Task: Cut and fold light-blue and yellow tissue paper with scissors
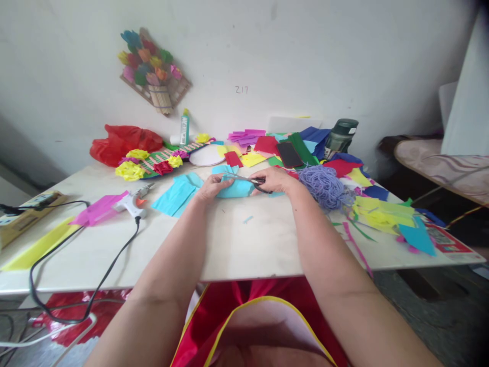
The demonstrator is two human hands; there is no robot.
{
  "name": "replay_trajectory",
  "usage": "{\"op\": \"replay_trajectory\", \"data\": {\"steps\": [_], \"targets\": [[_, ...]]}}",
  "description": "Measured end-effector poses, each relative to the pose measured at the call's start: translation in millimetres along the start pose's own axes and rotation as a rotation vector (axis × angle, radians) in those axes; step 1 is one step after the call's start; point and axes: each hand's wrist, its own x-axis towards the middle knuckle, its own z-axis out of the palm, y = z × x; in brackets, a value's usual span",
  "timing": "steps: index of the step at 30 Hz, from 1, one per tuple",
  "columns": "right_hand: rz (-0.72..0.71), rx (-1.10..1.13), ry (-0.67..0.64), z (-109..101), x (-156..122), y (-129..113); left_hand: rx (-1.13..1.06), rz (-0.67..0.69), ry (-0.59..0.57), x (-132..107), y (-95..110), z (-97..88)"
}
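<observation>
"Right hand point(273, 179)?"
"One, closed round the handles of one pair of scissors point(244, 179); blade gap too small to tell."
"Left hand point(212, 186)?"
"One, thumb and fingers pinched on blue paper point(237, 188), close to the blade tips."
"Paper's location?"
"Mid-worktop point(252, 250), between the hands, back from the front edge."
"Step, and handling notes?"
"Cutting, by judgement. Thin, limp stock: best held taut, fed towards the blades, left fingertips clear of the points."
"Adjacent, left?"
"Blue sheets point(178, 193), loose, just beside the left hand. Farther out, glue gun point(133, 206), its black cord point(138, 221) dropping over the front edge; elbow hazard."
"Adjacent, right?"
"Purple yarn point(323, 186), one heap, near the wrist; limited room. Pink strip point(357, 247), reaching the front edge."
"Open room?"
"Front middle, between the forearms: bare but for small blue scraps point(248, 219). Best direction for turning the paper: towards the front edge."
</observation>
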Motion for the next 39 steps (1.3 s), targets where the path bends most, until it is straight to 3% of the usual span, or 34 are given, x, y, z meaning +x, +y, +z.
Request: {"op": "replay_trajectory", "data": {"steps": [26, 39], "targets": [[-0.004, 0.033, 0.084, -3.0, -2.8, -10.7, -0.07, -0.02, 0.006, 1.6, -3.9, -3.3], [-0.032, 0.059, 0.01, -2.7, -5.2, -14.4, -0.099, -0.034, 0.003, -0.6, -0.4, -0.7]]}}
